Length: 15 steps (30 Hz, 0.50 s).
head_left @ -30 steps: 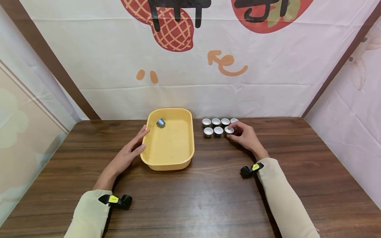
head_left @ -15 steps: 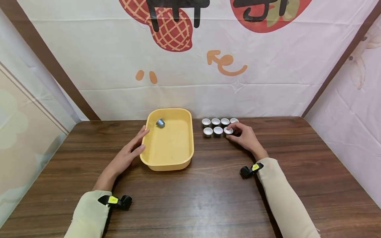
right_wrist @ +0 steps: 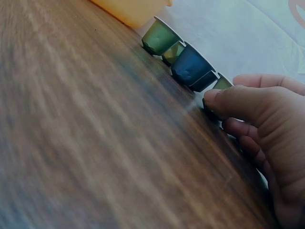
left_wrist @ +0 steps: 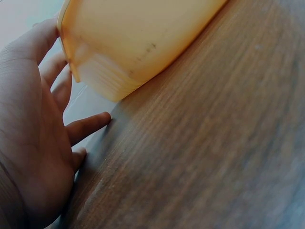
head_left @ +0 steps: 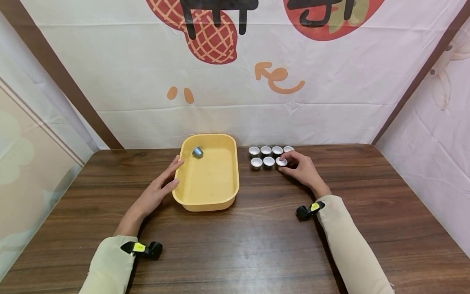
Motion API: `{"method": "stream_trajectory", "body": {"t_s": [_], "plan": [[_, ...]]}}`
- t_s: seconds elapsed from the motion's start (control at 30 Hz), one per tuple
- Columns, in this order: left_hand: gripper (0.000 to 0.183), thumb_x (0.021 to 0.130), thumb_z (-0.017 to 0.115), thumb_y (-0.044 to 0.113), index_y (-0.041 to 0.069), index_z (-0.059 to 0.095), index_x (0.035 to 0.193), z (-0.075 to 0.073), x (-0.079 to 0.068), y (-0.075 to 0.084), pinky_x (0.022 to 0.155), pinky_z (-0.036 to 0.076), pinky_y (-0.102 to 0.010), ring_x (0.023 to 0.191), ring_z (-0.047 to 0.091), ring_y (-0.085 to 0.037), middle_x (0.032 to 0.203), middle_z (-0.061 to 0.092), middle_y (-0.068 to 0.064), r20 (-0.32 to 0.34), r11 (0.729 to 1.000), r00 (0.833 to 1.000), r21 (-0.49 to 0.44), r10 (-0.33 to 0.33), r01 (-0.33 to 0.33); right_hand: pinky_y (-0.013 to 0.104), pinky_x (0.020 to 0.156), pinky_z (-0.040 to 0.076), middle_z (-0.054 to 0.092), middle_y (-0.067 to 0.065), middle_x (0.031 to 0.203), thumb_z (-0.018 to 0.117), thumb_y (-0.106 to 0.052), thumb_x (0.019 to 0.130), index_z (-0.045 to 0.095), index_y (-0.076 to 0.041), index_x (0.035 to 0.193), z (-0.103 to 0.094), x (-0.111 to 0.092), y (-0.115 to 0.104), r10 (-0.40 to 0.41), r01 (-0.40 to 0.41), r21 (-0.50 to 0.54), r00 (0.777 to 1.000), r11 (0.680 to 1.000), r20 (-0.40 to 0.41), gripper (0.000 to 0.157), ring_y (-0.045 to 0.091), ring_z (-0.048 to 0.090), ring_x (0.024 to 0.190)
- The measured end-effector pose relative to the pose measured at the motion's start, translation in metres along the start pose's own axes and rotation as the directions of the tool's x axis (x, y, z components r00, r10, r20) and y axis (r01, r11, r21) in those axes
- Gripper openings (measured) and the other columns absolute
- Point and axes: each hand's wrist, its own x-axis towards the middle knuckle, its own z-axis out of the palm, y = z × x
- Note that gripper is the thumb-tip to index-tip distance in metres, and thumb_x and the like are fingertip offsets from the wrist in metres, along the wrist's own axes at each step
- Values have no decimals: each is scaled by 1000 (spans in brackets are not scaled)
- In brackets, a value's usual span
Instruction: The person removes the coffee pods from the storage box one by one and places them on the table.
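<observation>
My right hand (head_left: 304, 168) pinches a coffee capsule (head_left: 281, 162), its white lid facing up, at the right end of the front row. Two more capsules stand beside it in that row, a green one (right_wrist: 160, 37) and a dark blue one (right_wrist: 192, 66) in the right wrist view. My thumb and fingers cover most of the held capsule there. My left hand (head_left: 157, 191) touches the left side of a yellow plastic tub (head_left: 211, 183) with extended fingers, the fingertips at its rim. A blue capsule (head_left: 198, 152) lies tipped over inside the tub, near its back left corner.
Behind the front row stands a back row of several capsules (head_left: 266, 151), lids up, close to the hanging printed cloth (head_left: 220, 118) behind the table. The brown wooden table (head_left: 235, 253) extends in front of the tub and on both sides.
Both hands, the tub and the capsules keep nearly the same places; the whole view has shifted very slightly.
</observation>
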Motion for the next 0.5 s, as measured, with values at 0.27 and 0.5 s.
{"method": "stream_trajectory", "body": {"t_s": [0.27, 0.5], "plan": [[53, 102, 46, 13, 16, 29, 152, 0, -1, -1, 108, 9, -62, 145, 5, -14, 159, 6, 9, -1, 1000, 1000, -7, 4, -4, 30, 67, 47, 66, 3, 86, 83, -21, 76, 67, -13, 103, -3, -1, -3, 31, -31, 46, 1000, 998, 7, 33, 18, 60, 74], [53, 102, 46, 13, 17, 29, 152, -1, 0, -1, 108, 10, -61, 145, 5, -14, 159, 6, 10, 2, 1000, 1000, -4, 5, -5, 31, 62, 45, 63, 13, 82, 79, -12, 80, 66, -1, 106, -6, -2, -20, 25, -25, 51, 1000, 998, -6, 31, 26, 57, 68]]}}
